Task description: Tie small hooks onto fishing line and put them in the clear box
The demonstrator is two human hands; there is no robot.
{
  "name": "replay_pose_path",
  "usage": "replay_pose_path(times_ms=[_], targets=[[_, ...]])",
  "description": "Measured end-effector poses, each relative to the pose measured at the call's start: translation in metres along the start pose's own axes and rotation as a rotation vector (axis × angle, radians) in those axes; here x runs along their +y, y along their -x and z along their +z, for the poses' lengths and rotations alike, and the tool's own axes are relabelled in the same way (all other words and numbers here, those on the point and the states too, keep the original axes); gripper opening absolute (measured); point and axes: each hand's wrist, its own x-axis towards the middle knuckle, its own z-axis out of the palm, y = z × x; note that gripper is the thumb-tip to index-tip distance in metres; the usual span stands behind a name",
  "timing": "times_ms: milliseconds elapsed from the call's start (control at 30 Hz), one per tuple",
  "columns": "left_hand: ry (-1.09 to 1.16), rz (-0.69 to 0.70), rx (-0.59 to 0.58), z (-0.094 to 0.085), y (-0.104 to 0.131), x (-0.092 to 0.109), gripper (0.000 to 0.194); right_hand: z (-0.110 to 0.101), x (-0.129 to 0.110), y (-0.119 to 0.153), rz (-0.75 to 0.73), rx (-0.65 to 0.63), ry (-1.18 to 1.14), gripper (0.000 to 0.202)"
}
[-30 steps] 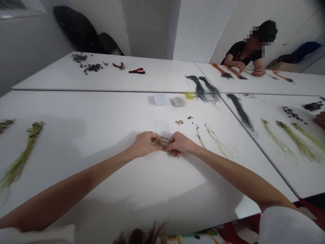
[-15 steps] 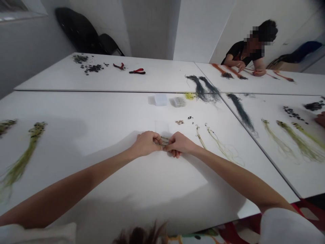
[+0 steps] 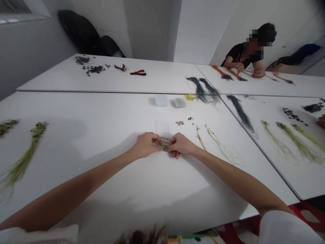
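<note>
A small clear box (image 3: 165,139) with thin greenish strands lies between my hands, its transparent lid (image 3: 161,126) raised behind it. My left hand (image 3: 147,144) pinches at the box's left side, and my right hand (image 3: 180,144) pinches at its right side, fingers closed. The fingertips nearly meet at the front edge, where they hide part of the box. Just beyond my right hand are a small pile of brown pieces (image 3: 179,123) and some tiny black bits (image 3: 190,118). Yellow-green lines with hooks (image 3: 218,142) lie to the right.
Two clear boxes, one closed (image 3: 161,100) and one with strands (image 3: 179,103), stand farther back near yellow bits (image 3: 190,97). Dark bundles (image 3: 200,89), green bundles (image 3: 33,149) and red-handled pliers (image 3: 138,72) lie on the white tables. A person (image 3: 243,56) sits at the back right.
The whole view has shifted down very slightly. Both hands keep nearly the same hold at the box.
</note>
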Motion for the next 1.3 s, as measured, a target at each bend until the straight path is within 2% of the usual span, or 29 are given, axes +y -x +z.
replay_pose_path(times_ms=[133,233,300,433,533,633,733,833,933,1100,1300], targets=[[0.108,0.043,-0.024,-0.006,0.007,-0.009,0.018,-0.005,0.003,0.003,-0.041,-0.038,-0.097,0.030],[0.110,0.100,0.017,-0.009,0.016,-0.016,0.023,-0.010,0.004,0.008,-0.119,-0.004,-0.196,0.034],[0.103,0.145,0.045,-0.010,0.022,-0.020,0.026,-0.015,0.004,0.010,-0.194,0.120,-0.255,0.035],[0.094,0.177,0.063,-0.010,0.028,-0.026,0.033,-0.026,-0.001,0.008,-0.329,0.473,-0.342,0.022],[0.087,0.166,0.075,-0.006,0.028,-0.028,0.034,-0.029,-0.001,0.001,-0.361,0.595,-0.338,0.026],[0.107,0.138,0.106,-0.001,0.026,-0.028,0.029,-0.027,0.002,-0.006,-0.341,0.605,-0.314,0.038],[0.129,0.113,0.147,0.004,0.024,-0.027,0.028,-0.023,0.003,-0.008,-0.333,0.552,-0.334,0.050],[0.124,0.110,0.189,0.009,0.024,-0.027,0.028,-0.019,0.001,-0.003,-0.391,0.503,-0.368,0.054],[0.115,0.119,0.227,0.011,0.025,-0.028,0.027,-0.014,0.000,0.005,-0.478,0.490,-0.327,0.042],[0.148,0.163,0.238,0.009,0.026,-0.033,0.025,0.003,0.008,0.015,-0.503,0.466,-0.081,0.020],[0.241,0.074,0.286,0.008,0.026,-0.034,0.016,0.018,0.021,0.017,-0.696,0.530,0.251,0.012]])
